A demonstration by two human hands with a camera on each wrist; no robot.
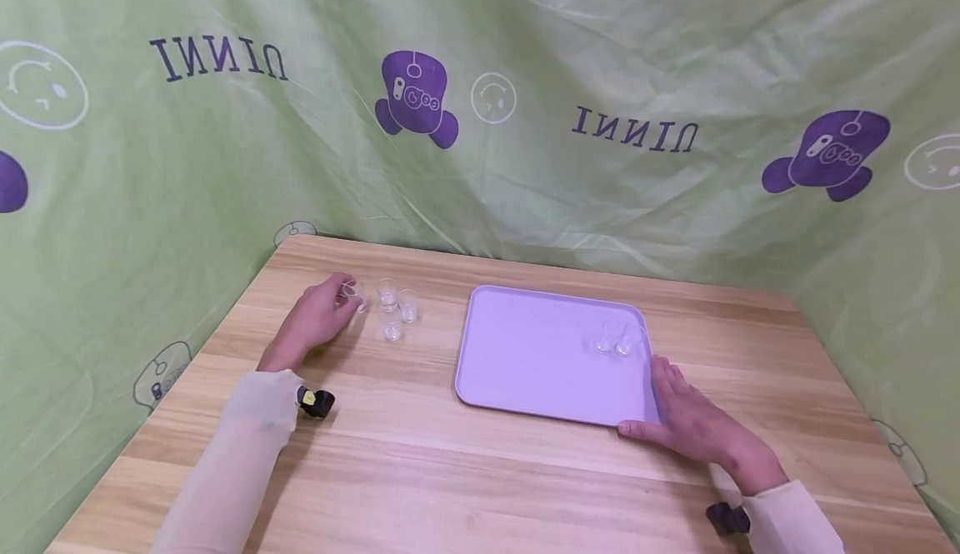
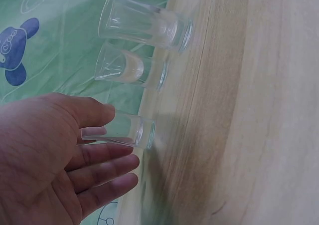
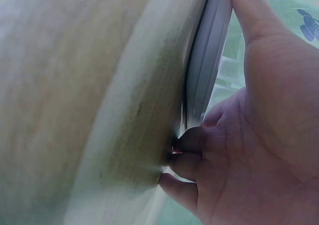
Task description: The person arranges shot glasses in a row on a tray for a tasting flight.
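Observation:
At the table's left, my left hand (image 1: pixel 318 316) holds a small clear shot glass (image 2: pixel 132 127) between thumb and fingers. The glass stands upright, its base at or very near the tabletop. Just right of it are three more shot glasses (image 1: pixel 392 323) close together. A pale purple tray (image 1: pixel 532 362) lies flat at centre right, with two shot glasses (image 1: pixel 624 343) near its right side. My right hand (image 1: pixel 686 416) rests against the tray's near right corner, fingers along the right edge and thumb at the front edge. In the right wrist view its fingertips touch the table beside the tray.
The wooden table (image 1: pixel 420 471) extends in front of the tray and between it and the glasses. A green printed cloth (image 1: pixel 517 187) hangs behind the table and along both sides. A black wrist device (image 1: pixel 315 401) sits below my left sleeve.

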